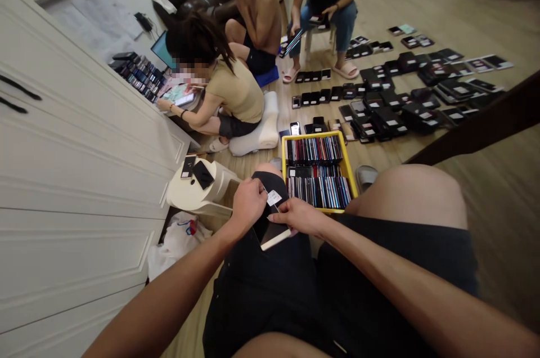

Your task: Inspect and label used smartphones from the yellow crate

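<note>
A dark-screened phone (270, 228) with a pale edge lies tilted over my lap. A small white label with print (274, 197) shows at its far end. My left hand (248, 200) is closed at the far left side of the phone, fingertips beside the label; what exactly they pinch is partly hidden. On the right edge, my right hand (298, 216) grips the phone between thumb and fingers. Just past my knee, a yellow crate (348, 166) holds rows of phones standing on edge.
Two phones (203, 174) lie on a cream stool (181, 192) at left, a plastic bag (179, 240) beneath. White cabinets (76, 178) line the left. Many labelled phones (379, 102) cover the floor ahead. Three people sit nearby; one holds several phones (293, 43). A dark bar (476, 121) crosses at right.
</note>
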### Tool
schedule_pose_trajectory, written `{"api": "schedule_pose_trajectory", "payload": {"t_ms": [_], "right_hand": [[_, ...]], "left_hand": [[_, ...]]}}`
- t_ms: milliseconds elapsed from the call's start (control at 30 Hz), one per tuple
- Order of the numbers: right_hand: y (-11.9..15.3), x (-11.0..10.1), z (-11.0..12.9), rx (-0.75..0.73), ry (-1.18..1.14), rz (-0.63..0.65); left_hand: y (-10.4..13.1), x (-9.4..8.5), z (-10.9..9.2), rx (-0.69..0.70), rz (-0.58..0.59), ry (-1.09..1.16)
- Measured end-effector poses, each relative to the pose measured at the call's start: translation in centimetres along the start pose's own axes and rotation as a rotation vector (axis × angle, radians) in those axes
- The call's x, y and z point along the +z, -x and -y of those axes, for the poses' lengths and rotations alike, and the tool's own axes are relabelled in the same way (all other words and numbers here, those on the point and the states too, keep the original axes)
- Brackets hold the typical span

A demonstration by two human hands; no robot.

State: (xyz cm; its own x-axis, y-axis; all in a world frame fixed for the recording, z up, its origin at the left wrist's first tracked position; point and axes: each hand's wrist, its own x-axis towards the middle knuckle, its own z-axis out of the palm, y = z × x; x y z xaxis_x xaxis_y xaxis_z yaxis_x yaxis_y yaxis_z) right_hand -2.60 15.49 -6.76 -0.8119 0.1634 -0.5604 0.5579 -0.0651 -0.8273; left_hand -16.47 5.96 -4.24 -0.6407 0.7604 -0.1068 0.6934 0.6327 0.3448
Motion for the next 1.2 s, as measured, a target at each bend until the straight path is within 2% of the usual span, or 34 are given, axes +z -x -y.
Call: {"api": "schedule_pose_trajectory", "payload": {"t_ms": [300,467,633,833,967,1067,1200], "right_hand": [[0.3,0.0,-0.4,-0.065,0.127,-0.009],[0.2,0.1,-0.6,-0.048,0.165,-0.007],[0.4,-0.1,-0.3,-0.049,0.205,-0.027],[0.4,-0.1,0.3,-0.017,0.144,-0.03],[0.3,0.2,-0.1,-0.02,0.094,-0.02],[0.2,0.3,-0.4,-0.03,0.059,-0.011],[0.0,0.4,-0.6,-0.044,0.028,0.016]], "left_hand": [[-0.7,-2.5,0.6,0.126,0.166,0.056],[-1.5,-2.5,0.3,0.153,0.216,-0.024],[-1.1,-1.6,0.2,0.156,0.207,-0.097],[0.4,-0.8,-0.7,0.1,0.129,-0.162],[0.6,-0.8,-0.3,0.083,0.093,-0.044],[0.1,-1.3,0.6,0.134,0.125,0.057],[-0.7,-1.9,1.0,0.156,0.161,0.079]]}}
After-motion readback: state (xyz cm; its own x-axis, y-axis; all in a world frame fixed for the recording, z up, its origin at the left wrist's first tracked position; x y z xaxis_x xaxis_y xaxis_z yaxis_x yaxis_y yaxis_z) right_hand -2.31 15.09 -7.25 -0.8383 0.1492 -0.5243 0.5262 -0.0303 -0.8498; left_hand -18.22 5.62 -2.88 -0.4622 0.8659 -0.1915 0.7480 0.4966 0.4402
